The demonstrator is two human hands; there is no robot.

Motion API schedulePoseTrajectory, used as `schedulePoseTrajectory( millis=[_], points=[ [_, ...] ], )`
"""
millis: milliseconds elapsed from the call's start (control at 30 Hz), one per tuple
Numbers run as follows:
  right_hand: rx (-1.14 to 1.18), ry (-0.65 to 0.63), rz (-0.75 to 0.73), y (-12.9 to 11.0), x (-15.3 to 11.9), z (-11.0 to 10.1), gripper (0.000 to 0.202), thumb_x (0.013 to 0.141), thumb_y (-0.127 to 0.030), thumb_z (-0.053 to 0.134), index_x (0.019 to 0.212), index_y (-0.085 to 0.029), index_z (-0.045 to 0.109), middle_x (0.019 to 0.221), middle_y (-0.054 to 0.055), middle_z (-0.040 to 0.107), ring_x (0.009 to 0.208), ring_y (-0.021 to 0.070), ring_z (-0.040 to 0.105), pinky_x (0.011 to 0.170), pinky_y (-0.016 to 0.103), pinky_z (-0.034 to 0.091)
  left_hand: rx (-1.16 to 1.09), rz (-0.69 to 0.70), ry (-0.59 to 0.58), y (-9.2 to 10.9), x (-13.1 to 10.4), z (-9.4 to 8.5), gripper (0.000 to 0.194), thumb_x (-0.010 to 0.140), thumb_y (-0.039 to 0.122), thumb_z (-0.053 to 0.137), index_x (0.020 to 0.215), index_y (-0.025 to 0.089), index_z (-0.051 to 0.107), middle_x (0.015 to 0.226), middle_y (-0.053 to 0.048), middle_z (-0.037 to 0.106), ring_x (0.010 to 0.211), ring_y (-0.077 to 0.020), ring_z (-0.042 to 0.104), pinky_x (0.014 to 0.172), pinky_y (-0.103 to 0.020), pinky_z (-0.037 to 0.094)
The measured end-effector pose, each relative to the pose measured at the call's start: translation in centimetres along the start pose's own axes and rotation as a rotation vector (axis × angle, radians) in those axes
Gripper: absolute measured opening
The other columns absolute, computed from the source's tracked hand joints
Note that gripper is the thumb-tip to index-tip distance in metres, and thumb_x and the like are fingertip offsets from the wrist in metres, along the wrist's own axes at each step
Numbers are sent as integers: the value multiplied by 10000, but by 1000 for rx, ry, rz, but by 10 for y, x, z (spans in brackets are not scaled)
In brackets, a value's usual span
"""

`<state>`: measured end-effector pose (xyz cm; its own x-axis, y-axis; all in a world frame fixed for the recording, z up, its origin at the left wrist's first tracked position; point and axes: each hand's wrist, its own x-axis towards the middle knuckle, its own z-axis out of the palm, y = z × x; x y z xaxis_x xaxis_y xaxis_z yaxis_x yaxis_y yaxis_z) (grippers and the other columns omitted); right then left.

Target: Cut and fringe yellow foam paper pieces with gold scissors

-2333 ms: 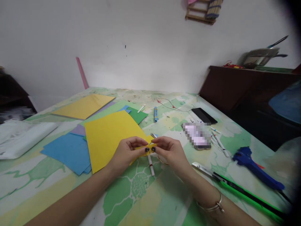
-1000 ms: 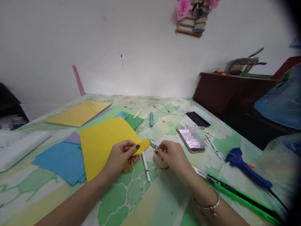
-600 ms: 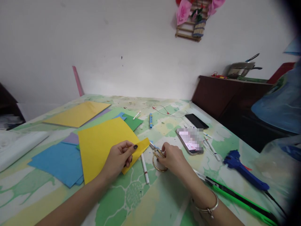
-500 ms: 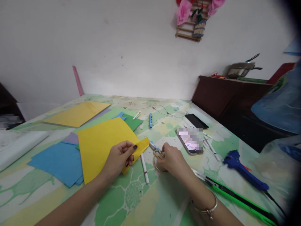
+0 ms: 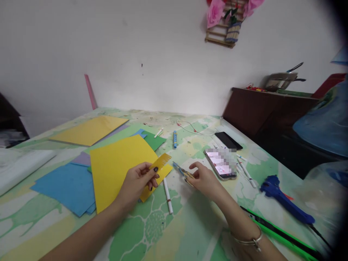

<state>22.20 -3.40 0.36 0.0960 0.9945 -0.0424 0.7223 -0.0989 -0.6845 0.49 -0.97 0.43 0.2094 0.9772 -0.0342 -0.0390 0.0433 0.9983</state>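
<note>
My left hand (image 5: pixel 140 181) pinches a small yellow paper strip (image 5: pixel 162 160) whose right end is cut into a fringe. Below that strip lies another yellow piece (image 5: pixel 166 172), partly hidden by my fingers. Scissors (image 5: pixel 183 171) with gold-coloured handles are in my right hand (image 5: pixel 203 179), their blades pointing left toward the fringed end, a small gap away. Under and behind my left hand is a large yellow sheet (image 5: pixel 119 159). A white marker (image 5: pixel 168 195) lies between my hands.
Blue sheets (image 5: pixel 66 186) lie at left, a pale yellow sheet (image 5: pixel 92 130) behind. To the right are a lit phone (image 5: pixel 219 163), a dark phone (image 5: pixel 228 140), several markers (image 5: pixel 247 173), a blue glue gun (image 5: pixel 285 201) and a green cutter (image 5: pixel 285 232). A blue stick (image 5: pixel 174 139) lies farther back.
My right hand and the scissors have moved slightly right, away from the paper. The strip in my left hand has lifted and tilted, showing its fringed end apart from the yellow piece below.
</note>
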Motion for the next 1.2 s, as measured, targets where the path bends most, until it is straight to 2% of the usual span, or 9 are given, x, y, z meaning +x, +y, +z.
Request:
schedulePoseTrajectory(
  millis=[133,300,367,467,567,733,933,1100,1200],
  points=[
    [159,-50,-66,-4,-1,6,305,751,-351,578,989,-162,570,615,-13,552,505,111,460,449,204,308,-58,5,30,-2,-1,-2,193,709,317,667,705,146,577,553,27,586,458,-59,529,421,-137,369],
    [302,-136,-120,-18,-14,16,299,747,-350,587,978,-161,557,604,-36,495,506,94,426,450,193,324,-111,-5,52,-4,0,-5,198,713,311,667,665,141,578,523,24,581,449,-48,502,418,-126,351],
    [369,-153,-147,-22,-20,16,282,750,-375,587,929,-161,544,603,-42,469,517,90,409,462,192,322,-149,-14,54,-3,-1,-5,195,718,310,665,668,144,574,526,28,581,445,-50,507,411,-129,349],
    [484,-173,-186,-26,-25,15,290,734,-429,608,750,-160,502,583,-51,407,522,81,360,464,190,295,-177,-15,49,0,-2,-4,190,726,299,661,665,146,566,519,34,578,433,-50,510,398,-131,344],
    [455,-198,-139,-26,-27,12,330,743,-454,598,659,-169,453,527,-65,364,462,66,330,416,184,255,-174,6,47,1,-4,-3,189,737,287,655,652,141,568,517,33,576,436,-47,510,396,-127,347],
    [411,-321,-61,-26,-31,10,315,781,-456,537,664,-178,446,469,-68,406,332,51,327,330,180,225,-234,26,25,1,-5,-1,135,727,264,667,723,146,601,581,24,607,484,-61,557,434,-137,399],
    [416,-359,-74,-30,-34,14,320,729,-392,597,602,-183,391,456,-85,353,355,31,290,352,181,175,-270,-19,-15,3,-7,3,157,705,259,682,698,128,597,558,8,609,460,-70,564,411,-139,394],
    [448,-367,-90,-29,-30,22,387,685,-421,639,560,-191,354,425,-99,277,378,31,251,358,179,157,-300,-89,-68,2,-5,7,218,678,308,693,683,128,570,552,-10,620,435,-104,587,393,-164,402],
    [489,-390,-54,-30,-31,23,389,682,-454,636,571,-190,372,426,-96,299,376,34,266,353,173,174,-292,-111,-101,3,-7,9,208,711,309,665,676,129,569,583,-15,622,473,-111,607,414,-166,415]
  ],
)
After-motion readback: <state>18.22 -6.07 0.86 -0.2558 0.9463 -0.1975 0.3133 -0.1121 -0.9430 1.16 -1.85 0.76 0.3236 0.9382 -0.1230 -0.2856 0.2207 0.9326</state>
